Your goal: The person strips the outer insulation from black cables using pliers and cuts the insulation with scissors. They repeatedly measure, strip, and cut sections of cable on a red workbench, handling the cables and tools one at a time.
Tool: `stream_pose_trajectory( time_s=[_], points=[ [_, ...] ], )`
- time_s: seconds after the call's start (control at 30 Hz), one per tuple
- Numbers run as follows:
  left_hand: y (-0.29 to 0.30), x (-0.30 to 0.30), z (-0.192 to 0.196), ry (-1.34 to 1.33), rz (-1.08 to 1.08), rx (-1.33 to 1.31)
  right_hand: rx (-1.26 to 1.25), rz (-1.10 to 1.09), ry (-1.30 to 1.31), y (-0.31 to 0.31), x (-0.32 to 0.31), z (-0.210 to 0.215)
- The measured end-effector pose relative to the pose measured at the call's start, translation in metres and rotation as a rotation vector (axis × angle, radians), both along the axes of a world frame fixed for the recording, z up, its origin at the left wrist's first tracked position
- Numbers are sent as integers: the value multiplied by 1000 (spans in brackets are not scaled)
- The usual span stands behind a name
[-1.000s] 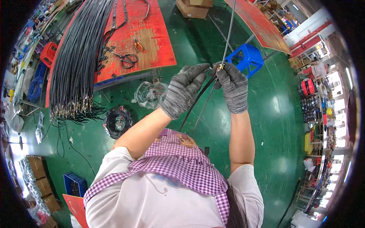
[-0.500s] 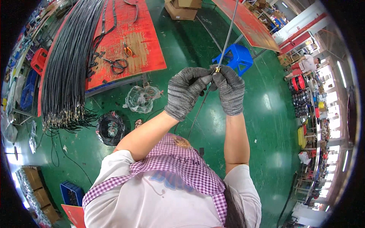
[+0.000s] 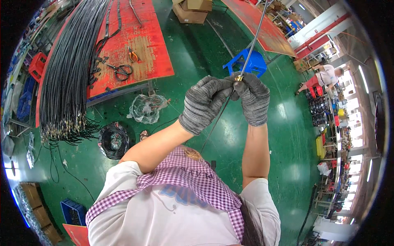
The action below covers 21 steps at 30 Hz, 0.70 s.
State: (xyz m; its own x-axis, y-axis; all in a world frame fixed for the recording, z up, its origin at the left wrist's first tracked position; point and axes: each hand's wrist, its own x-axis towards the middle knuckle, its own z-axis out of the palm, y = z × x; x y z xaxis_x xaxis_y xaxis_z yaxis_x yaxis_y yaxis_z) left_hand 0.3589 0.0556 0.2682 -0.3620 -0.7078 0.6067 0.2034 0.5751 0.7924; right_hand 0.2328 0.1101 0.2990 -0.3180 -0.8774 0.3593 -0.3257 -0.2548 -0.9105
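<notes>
Both my hands wear grey knitted gloves and meet in front of me over the floor. My left hand (image 3: 207,102) is closed, its fingertips pinching at a thin black cable (image 3: 221,112) beside a small brass-coloured fitting (image 3: 238,78). My right hand (image 3: 253,98) is closed too, thumb and fingers on the cable at that fitting. Above the hands the cable runs up as a thicker grey-black length; below, it hangs down toward my apron. The fingertips partly cover what they grip.
A red worn table (image 3: 141,45) on the left carries a thick bundle of black cables (image 3: 69,74), scissors (image 3: 122,72) and orange-handled pliers (image 3: 132,55). A blue stool (image 3: 255,64) stands beyond my hands. A cable coil (image 3: 113,140) and clear plastic bag (image 3: 147,109) lie on the green floor.
My hands have shifted slightly right and down, still at the fitting, and more of the brass fitting shows. The surroundings have slid a little left in view.
</notes>
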Motion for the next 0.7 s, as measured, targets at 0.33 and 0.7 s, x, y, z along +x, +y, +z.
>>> stream_pose_trajectory(
  time_s=[0.33,0.7],
  points=[
    [7,-14,-11,216,-60,207,-32,-71,317,8,11,9],
    [3,-14,8,-34,-761,749,-14,52,179,7,-15,14]
  ],
)
